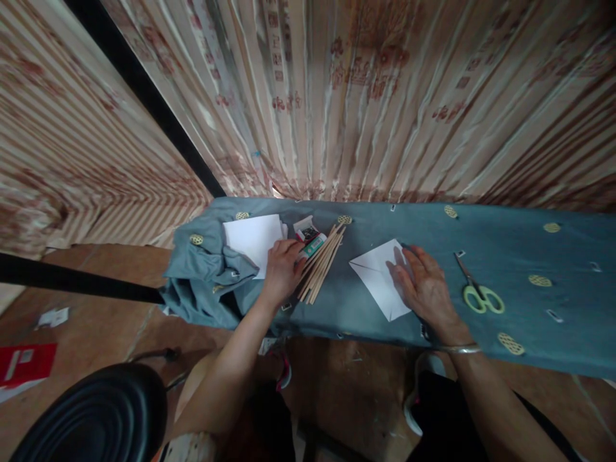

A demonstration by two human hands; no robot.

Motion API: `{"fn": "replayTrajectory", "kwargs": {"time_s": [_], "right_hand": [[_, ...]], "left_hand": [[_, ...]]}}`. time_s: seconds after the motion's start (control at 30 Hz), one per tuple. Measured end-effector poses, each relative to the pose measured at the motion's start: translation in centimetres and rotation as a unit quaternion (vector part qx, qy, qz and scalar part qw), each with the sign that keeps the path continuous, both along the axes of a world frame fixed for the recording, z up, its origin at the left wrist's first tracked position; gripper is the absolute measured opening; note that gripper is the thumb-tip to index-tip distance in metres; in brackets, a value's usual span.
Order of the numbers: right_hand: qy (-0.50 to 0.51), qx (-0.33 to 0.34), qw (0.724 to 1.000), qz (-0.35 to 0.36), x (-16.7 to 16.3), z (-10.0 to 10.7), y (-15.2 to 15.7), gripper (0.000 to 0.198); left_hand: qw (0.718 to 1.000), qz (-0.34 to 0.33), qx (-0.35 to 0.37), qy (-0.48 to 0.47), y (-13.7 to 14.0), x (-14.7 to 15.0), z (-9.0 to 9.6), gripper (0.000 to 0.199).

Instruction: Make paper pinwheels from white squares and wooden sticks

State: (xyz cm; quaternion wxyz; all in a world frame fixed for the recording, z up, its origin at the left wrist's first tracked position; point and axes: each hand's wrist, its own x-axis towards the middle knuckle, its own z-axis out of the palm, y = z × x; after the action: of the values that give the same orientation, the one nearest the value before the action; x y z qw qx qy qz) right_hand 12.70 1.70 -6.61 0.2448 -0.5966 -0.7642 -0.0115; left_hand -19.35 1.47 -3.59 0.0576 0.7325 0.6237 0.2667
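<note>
My left hand is closed at the left end of a small green-and-white box. Its fingertips are partly hidden there. Right beside it, a bundle of thin wooden sticks lies slantwise on the cloth. A small open box with dark contents sits just behind the green one. Over to the right, my right hand rests with fingers apart on the right side of a folded white paper, which shows crease lines and pointed corners. Scissors with yellow-green handles lie to the right of that hand.
A stack of white paper lies at the left of the blue-grey cloth, which is bunched up at that end. Patterned curtains hang behind. Black poles stand at left, with a black round stool below.
</note>
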Motion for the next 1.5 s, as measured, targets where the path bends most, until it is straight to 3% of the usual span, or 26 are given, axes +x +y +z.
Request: {"fn": "replayTrajectory", "kwargs": {"time_s": [0.3,0.5,0.63,0.8,0.87,1.0,1.07,1.27,1.5], "right_hand": [[0.056,0.042,0.997,0.042,-1.4,-0.7,-0.4,0.048],[0.071,0.035,0.996,0.043,-1.7,-0.1,-0.5,0.043],[0.074,0.029,0.997,0.018,-1.0,0.5,-0.6,0.041],[0.071,0.025,0.997,0.007,0.0,0.9,-0.8,0.040],[0.070,0.029,0.997,0.014,0.3,0.8,-0.9,0.039],[0.062,0.027,0.997,0.031,0.4,0.7,-1.0,0.039],[0.059,0.022,0.997,0.041,0.4,0.6,-1.2,0.040],[0.067,0.018,0.996,0.061,0.2,1.0,-1.5,0.039],[0.086,0.009,0.994,0.064,-0.2,1.4,-1.6,0.038]], "left_hand": [[0.998,0.017,-0.051,0.024,-0.1,-1.0,0.4,0.022],[0.999,0.007,-0.032,0.001,0.0,-0.9,0.5,0.022],[0.997,-0.077,0.008,-0.020,-0.9,1.3,0.0,0.018],[0.975,-0.221,-0.004,-0.004,-2.6,4.9,-0.7,0.019],[0.979,-0.202,-0.007,0.000,-2.5,5.0,-0.5,0.019],[0.998,-0.052,-0.021,0.012,-0.9,2.9,0.0,0.037],[0.998,-0.014,-0.045,0.029,-0.2,1.7,0.2,0.046],[0.992,0.008,-0.098,0.081,0.1,1.0,0.3,0.031],[0.993,0.043,-0.091,0.059,0.8,1.1,0.4,0.025]]}}
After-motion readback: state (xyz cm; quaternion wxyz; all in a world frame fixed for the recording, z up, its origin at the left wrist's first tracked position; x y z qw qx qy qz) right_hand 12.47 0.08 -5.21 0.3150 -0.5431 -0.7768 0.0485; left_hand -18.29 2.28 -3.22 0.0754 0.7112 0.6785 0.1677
